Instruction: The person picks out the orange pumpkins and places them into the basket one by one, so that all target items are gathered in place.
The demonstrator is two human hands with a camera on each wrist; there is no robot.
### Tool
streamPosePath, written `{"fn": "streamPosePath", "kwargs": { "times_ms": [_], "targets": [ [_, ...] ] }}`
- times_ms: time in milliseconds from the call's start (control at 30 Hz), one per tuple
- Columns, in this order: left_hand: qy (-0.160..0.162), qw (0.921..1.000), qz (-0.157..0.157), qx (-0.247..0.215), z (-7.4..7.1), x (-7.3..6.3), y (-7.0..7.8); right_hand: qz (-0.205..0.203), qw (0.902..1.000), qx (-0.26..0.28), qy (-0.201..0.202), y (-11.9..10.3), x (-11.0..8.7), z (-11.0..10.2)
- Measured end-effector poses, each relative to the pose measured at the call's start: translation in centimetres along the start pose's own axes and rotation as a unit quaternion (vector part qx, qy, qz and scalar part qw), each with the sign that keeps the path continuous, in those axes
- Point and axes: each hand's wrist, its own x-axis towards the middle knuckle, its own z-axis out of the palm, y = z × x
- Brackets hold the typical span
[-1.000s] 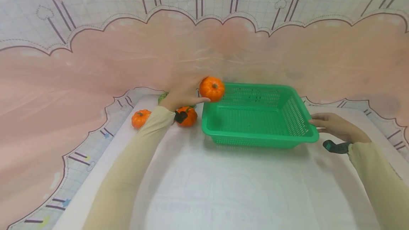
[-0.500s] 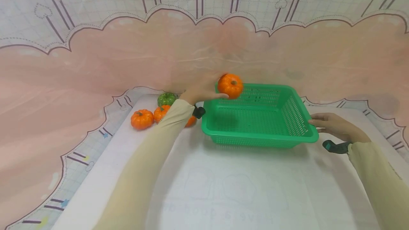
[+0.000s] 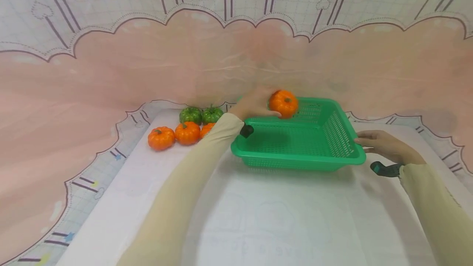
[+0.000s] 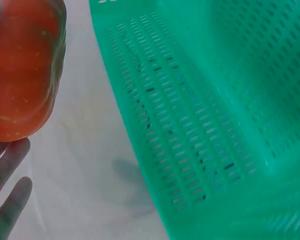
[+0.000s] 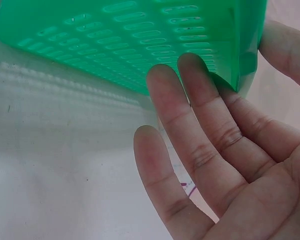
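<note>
A small orange pumpkin [image 3: 283, 104] is gripped by my left hand [image 3: 256, 105] in the head view, above the back left part of a green plastic basket [image 3: 295, 159]. The left wrist view has the pumpkin [image 4: 21, 70] at upper left, with fingertips below it and the basket's slotted wall [image 4: 165, 120] beside it. At the basket's right end, my right hand [image 3: 388, 146] pinches the rim; in the right wrist view the thumb lies on one side and the fingers [image 5: 197, 82] on the other.
Left of the basket stand two green pumpkins, one [image 3: 190, 115] beside the other [image 3: 212, 115]. In front are an orange pumpkin [image 3: 161, 138], a second one [image 3: 187, 133] and a third [image 3: 206, 129] partly behind my left sleeve. All are on a white-covered table [image 3: 281, 208].
My left hand has carried the orange pumpkin rightward, from the basket's left edge to over its back part. More pumpkins show behind the arm. The right hand stays on the rim.
</note>
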Motion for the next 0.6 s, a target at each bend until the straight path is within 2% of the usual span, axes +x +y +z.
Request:
{"fn": "streamPosePath", "kwargs": {
  "times_ms": [300, 400, 600],
  "targets": [
    [-0.04, 0.9986, -0.024, -0.026, 2.1, 1.5, 0.2, -0.009, 0.9999, 0.005, -0.002, 0.1, 0.0, -0.1],
    [-0.058, 0.9976, -0.033, -0.021, 2.7, 1.9, 0.1, -0.009, 1.0, 0.004, 0.0, 0.1, 0.0, -0.1],
    [-0.078, 0.9961, -0.033, -0.022, 4.1, 2.9, -0.2, -0.003, 1.0, 0.004, 0.002, 0.3, 0.1, -0.1]
  ]
}}
